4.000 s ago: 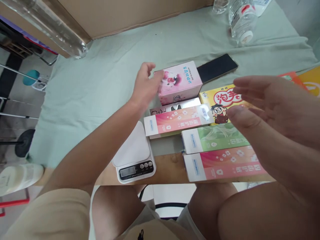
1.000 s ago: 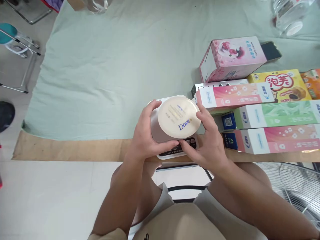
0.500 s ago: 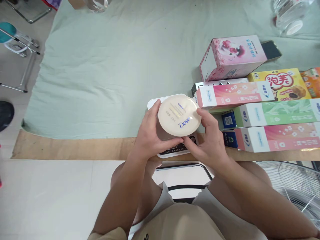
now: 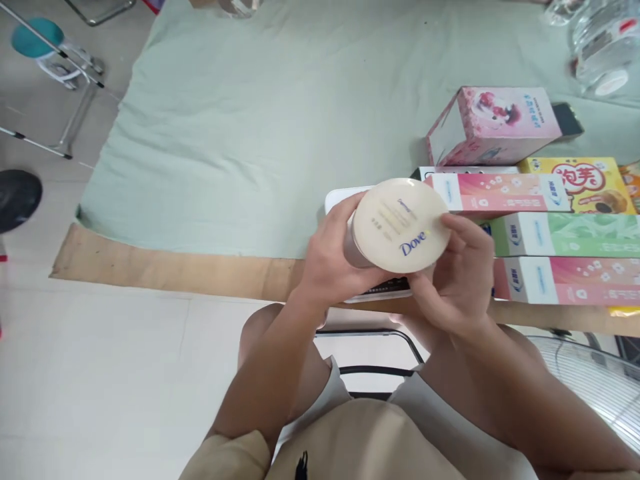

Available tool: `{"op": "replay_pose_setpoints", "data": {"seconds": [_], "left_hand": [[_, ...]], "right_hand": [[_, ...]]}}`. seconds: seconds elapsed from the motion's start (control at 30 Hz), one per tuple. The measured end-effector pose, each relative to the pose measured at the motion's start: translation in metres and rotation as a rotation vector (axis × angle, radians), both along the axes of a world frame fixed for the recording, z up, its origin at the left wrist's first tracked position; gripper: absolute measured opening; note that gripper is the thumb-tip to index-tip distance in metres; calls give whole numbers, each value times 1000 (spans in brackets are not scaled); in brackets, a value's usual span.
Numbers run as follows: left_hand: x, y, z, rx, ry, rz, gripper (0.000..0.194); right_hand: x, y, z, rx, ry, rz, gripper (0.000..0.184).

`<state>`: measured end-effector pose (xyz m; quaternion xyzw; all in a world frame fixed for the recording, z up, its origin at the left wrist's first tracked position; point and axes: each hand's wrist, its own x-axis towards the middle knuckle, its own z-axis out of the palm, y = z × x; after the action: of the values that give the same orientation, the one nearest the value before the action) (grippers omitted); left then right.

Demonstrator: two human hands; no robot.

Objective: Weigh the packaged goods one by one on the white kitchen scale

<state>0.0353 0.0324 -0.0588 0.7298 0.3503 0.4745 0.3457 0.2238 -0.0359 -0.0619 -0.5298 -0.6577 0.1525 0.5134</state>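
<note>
Left hand (image 4: 330, 257) and right hand (image 4: 457, 283) clasp a Dove tub (image 4: 400, 225) above a white scale (image 4: 340, 198)

Both of the person's hands are clamped on the round, cream-coloured tub, one from each side, in front of the body. The left hand wraps its left side, with the thumb along the near edge. The right hand grips more lightly: a fingertip meets the right rim and the thumb presses at the near rim, while its other fingers curl beneath. The two thumb tips lie just beside each other. The lid faces up towards the camera, its blue lettering readable.

The tub hides most of the scale; whether it touches the scale cannot be told. The scale sits by the bare wooden edge (image 4: 190, 267) of the table, and a green cloth (image 4: 260, 167) covers the surface beyond.

To the right lie an upper pink carton (image 4: 500, 193), a green carton (image 4: 590, 235) and a lower pink carton (image 4: 595, 280), stacked in rows towards the person. Behind them are a yellow box (image 4: 583, 180) and a pink floral box (image 4: 505, 117), with a dark phone (image 4: 567, 120) partly hidden behind the latter. A clear bottle (image 4: 607, 50) lies at the far right.
</note>
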Motion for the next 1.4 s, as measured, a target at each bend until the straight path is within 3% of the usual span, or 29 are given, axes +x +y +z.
{"op": "replay_pose_setpoints", "data": {"seconds": [0.17,0.3,0.4,0.5,0.57,0.67,0.83,0.93,1.17,1.3,1.4], "left_hand": [[-16,-2,1,102,-41,209,89],[-37,-1,5,6,-17,487,99],[-61,3,11,-56,-69,686,89],[-96,9,14,-98,-271,771,72],[-124,11,9,-148,-335,806,76],[-166,7,-7,-197,-299,931,94],[-218,-11,-42,-183,-381,1100,86],[-233,-15,-43,-219,-409,1124,91],[-250,-7,-16,-355,-614,1142,71],[-251,-9,-21,-383,-771,1156,53],[-244,-12,-18,-236,-758,1286,45]], "right_hand": [[-43,28,42,55,-120,125,67],[-92,70,68,-37,-238,244,70],[-135,104,76,-108,-241,363,68],[-186,130,74,-201,-202,474,70],[-221,141,67,-266,-179,565,70],[-277,153,53,-302,-175,696,65],[-365,161,33,-302,-283,780,63],[-405,161,23,-352,-320,801,59],[-442,167,9,-358,-277,890,65],[-439,170,19,-345,-383,932,69],[-417,159,34,-241,-367,907,74]]}}
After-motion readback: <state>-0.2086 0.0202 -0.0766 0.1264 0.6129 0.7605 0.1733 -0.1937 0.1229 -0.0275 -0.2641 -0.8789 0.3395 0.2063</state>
